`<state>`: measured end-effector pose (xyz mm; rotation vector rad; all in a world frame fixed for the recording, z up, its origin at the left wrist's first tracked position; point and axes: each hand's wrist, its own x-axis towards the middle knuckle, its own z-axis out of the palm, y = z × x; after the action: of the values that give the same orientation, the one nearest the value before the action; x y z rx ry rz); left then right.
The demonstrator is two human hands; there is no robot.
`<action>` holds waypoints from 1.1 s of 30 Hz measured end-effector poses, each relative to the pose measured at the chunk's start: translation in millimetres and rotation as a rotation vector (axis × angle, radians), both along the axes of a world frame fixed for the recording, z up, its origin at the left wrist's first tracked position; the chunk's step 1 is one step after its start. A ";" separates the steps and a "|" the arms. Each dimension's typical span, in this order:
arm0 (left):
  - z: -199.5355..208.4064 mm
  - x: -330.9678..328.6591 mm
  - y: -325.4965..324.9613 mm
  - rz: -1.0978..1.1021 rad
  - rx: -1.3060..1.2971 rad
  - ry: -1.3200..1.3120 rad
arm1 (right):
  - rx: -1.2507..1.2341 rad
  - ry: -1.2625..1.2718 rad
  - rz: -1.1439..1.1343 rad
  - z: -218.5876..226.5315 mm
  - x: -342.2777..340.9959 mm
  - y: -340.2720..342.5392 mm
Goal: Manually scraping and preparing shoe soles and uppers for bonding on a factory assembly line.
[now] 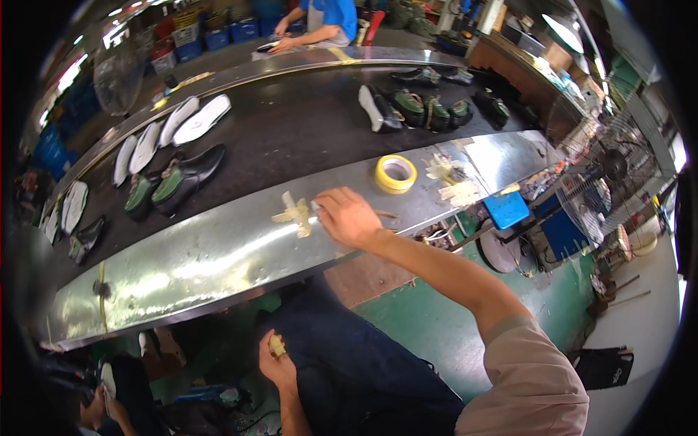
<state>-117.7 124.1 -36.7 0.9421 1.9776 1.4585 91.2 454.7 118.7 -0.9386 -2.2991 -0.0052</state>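
Head view: left of the tape roll (392, 187), right hand (350, 218), grip indiscernible; lower left, left hand (278, 369) clasping yellowish wad (276, 346), presumably securing it.

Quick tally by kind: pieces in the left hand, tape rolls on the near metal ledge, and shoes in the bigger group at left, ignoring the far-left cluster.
Crumpled yellowish piece in left hand: 1
Yellow tape roll: 1
Shoes showing white soles: 4
Green-and-black shoes: 2
Total: 8
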 end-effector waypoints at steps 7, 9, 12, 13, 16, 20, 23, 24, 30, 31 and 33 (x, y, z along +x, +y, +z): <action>3.0 1.2 2.1 -0.007 0.050 0.069 | -0.080 0.024 0.074 6.1 1.4 8.8; 5.3 1.6 0.3 0.035 0.032 0.066 | -0.328 -0.081 0.100 28.2 0.6 23.1; 13.1 -3.3 -5.8 0.068 -0.013 0.083 | -0.079 -0.258 0.054 51.9 24.8 81.0; 12.2 -6.5 -8.9 0.085 -0.017 0.098 | -0.056 -0.291 -0.042 55.6 35.9 107.1; 14.8 -13.7 -17.7 0.172 -0.103 0.087 | -0.132 -0.290 -0.368 42.4 79.0 190.3; 18.5 -5.3 1.1 0.228 -0.088 0.024 | -0.093 -0.142 -0.704 1.1 165.8 265.7; 29.1 -15.4 5.3 0.210 -0.079 0.088 | -0.177 -0.077 -0.657 -12.2 141.9 286.9; 35.3 -20.4 -2.8 0.212 -0.084 0.127 | -0.124 -0.100 -0.556 -15.3 113.8 281.2; 29.1 9.6 40.8 0.054 -0.025 0.101 | 0.324 -0.776 -0.113 6.1 146.7 296.6; 26.5 7.8 40.0 0.037 -0.051 0.166 | 0.239 -0.752 -0.132 7.7 117.9 285.7; 33.9 3.5 32.0 0.028 -0.083 0.259 | -0.154 -0.546 -0.228 30.0 45.5 237.1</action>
<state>-114.2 156.1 -2.9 1.1177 2.2250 1.3122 136.8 691.8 148.7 -1.4152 -2.6950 -0.2074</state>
